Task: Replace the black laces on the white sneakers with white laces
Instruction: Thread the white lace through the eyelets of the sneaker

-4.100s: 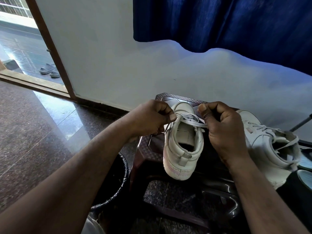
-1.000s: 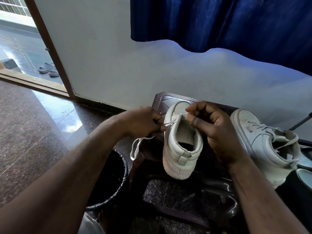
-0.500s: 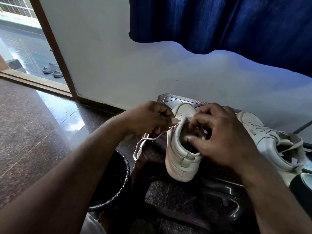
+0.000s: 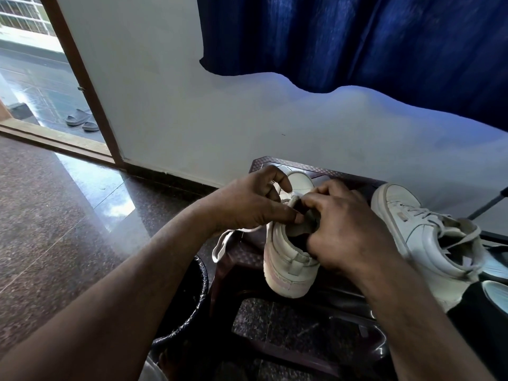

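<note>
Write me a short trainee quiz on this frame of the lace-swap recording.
1. True or false: the left hand and the right hand are both at the held sneaker's opening.
2. What colour are the laces on the other sneaker?
3. The loose white lace hangs: A) off the left side of the stool; B) across the other sneaker; C) over the right hand.

Key: 1 true; 2 white; 3 A.
</note>
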{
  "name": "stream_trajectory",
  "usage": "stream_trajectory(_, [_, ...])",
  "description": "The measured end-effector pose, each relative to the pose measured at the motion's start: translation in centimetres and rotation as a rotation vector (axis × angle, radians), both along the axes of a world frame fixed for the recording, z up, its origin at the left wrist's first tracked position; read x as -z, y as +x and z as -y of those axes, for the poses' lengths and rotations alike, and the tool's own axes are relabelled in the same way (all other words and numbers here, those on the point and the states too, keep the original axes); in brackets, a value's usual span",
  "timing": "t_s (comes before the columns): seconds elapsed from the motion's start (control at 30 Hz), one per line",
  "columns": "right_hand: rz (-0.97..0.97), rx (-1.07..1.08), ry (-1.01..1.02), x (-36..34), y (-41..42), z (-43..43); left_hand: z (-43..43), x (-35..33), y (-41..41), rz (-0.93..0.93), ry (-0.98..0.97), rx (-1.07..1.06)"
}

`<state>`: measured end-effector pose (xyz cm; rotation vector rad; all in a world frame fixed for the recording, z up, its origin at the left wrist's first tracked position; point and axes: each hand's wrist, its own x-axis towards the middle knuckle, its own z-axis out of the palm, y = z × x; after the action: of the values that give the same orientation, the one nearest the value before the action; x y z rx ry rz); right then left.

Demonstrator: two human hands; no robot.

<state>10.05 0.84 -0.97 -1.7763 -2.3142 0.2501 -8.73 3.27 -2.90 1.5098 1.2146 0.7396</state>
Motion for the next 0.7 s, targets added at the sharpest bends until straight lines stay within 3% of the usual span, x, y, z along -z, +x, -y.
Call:
stream_trajectory(0.37, [-0.233,-0.180,0.499,2.2,0.9,-0.5,0.3,-0.5,-0.3,-0.082,0.105,-0.044])
stream_trajectory(0.7, [-0.523,0.063,0.380,3.3,0.8,-1.1,0.5,-0.5,-0.7,-0.110,0.109,-0.014])
